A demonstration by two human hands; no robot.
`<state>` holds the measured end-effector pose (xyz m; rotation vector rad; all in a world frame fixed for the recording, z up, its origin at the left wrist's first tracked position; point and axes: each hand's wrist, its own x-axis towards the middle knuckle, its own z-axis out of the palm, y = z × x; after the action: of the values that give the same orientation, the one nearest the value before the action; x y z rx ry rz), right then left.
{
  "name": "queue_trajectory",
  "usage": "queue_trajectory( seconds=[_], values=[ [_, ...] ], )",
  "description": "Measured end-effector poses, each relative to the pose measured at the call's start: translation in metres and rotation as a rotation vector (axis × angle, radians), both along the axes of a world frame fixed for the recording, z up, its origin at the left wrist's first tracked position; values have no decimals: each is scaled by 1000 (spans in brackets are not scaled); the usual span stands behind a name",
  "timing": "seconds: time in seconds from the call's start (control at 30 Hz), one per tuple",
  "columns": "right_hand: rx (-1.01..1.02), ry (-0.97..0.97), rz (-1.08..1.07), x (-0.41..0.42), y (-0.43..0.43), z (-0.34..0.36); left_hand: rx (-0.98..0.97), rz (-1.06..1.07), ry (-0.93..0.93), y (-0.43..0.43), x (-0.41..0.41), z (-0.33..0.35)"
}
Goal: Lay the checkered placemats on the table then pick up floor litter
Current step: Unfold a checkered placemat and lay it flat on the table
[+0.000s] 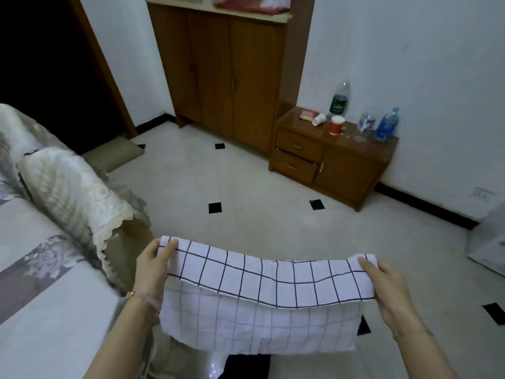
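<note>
A white checkered placemat (pixel 262 291) with thin dark grid lines hangs in front of me, folded over along its top edge and held up above the tiled floor. My left hand (pixel 153 269) grips its upper left corner, thumb on top. My right hand (pixel 388 285) grips the upper right corner the same way. The cloth sags slightly between both hands. No table for the placemats shows in this view.
A sofa with lace covers (pixel 54 214) stands at my left. A low wooden cabinet (pixel 333 162) at the far right carries bottles (pixel 340 99), a red cup (pixel 336 125) and a tipped white cup (pixel 319 119). A tall cupboard (pixel 224 77) stands behind. A white box (pixel 489 242) sits at right.
</note>
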<state>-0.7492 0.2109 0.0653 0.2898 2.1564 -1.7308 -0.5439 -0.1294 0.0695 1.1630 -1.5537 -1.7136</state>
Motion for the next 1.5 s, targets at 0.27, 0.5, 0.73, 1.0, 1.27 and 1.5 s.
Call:
queue_trajectory(
  seconds=[0.27, 0.5, 0.73, 1.0, 1.27, 1.5],
  values=[
    [90, 11, 138, -146, -133, -13, 75, 122, 8, -91, -120, -20],
    [-4, 122, 454, -238, -330, 41, -158, 295, 102, -193, -176, 64],
    [-198, 192, 892, -219, -554, 90, -307, 716, 203, -280, -115, 126],
    [-557, 135, 1413, -112, -788, 145, -570, 1201, 302, -333, -5, 196],
    [-737, -102, 1890, 91, -928, 170, -737, 1775, 81, -313, 105, 222],
    [-703, -189, 2196, 229, -932, 162, -698, 2123, -15, -234, 151, 205]
  ],
)
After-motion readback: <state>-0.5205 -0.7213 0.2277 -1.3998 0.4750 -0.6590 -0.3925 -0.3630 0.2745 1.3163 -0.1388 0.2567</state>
